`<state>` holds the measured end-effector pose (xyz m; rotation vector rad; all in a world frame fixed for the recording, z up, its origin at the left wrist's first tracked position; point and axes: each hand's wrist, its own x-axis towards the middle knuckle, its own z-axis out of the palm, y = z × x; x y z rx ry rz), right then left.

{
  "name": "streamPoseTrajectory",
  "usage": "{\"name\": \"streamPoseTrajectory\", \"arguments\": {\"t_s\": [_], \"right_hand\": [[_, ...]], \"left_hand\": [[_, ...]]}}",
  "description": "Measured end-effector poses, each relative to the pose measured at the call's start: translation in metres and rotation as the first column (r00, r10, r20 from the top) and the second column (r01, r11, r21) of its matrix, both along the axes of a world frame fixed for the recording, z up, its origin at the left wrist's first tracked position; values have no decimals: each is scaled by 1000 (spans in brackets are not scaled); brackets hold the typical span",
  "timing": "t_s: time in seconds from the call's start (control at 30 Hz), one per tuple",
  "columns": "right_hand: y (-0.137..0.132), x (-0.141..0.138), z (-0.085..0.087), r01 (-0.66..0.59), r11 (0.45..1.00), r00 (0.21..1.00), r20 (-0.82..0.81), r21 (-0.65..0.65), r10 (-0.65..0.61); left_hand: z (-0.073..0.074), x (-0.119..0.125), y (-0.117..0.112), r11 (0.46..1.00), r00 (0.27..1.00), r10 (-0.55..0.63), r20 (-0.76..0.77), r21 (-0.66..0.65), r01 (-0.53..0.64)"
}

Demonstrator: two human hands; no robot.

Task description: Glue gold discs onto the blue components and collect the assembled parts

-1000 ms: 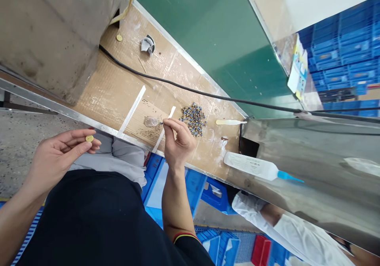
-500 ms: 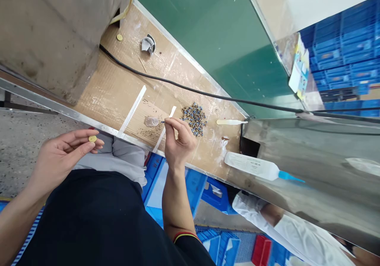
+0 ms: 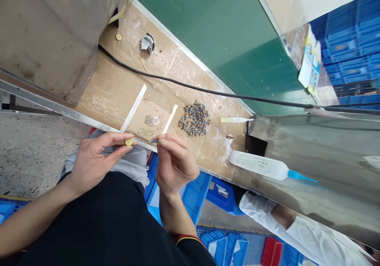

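My left hand [image 3: 92,161] pinches a small round yellow disc [image 3: 128,142] between thumb and fingertips, just off the bench's front edge. To its right, my right hand [image 3: 176,163] is closed, its thumb and forefinger on a small dark, thin thing [image 3: 154,141] whose kind I cannot make out. That thing points left towards the disc, with a gap between them. Beyond the hands, a small clear dish [image 3: 152,120] lies on cardboard among many tiny scattered bits. A pile of small blue and brass-coloured parts [image 3: 194,118] lies right of it.
A black cable [image 3: 184,85] crosses the bench. A white bottle with a blue nozzle [image 3: 258,165] and a pale narrow tool [image 3: 236,120] lie at right. Another yellow disc [image 3: 118,37] is at the far left. Blue crates [image 3: 194,194] stand below; a person's white sleeve [image 3: 258,206] shows at lower right.
My left hand has moved right with the yellow disc. My right hand has drawn back from beside the clear dish towards the bench's edge, and the two hands are closer together.
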<state>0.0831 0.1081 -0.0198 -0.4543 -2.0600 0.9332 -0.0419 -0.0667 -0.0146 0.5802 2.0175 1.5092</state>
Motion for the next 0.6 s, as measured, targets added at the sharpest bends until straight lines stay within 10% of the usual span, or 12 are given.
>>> {"name": "streamPoseTrajectory", "arguments": {"t_s": [0.6], "right_hand": [[-18,-5,2,-163,987,987,10,-9,163]], "left_hand": [[5,7,8,997,990,-25,-140,74,35]]}}
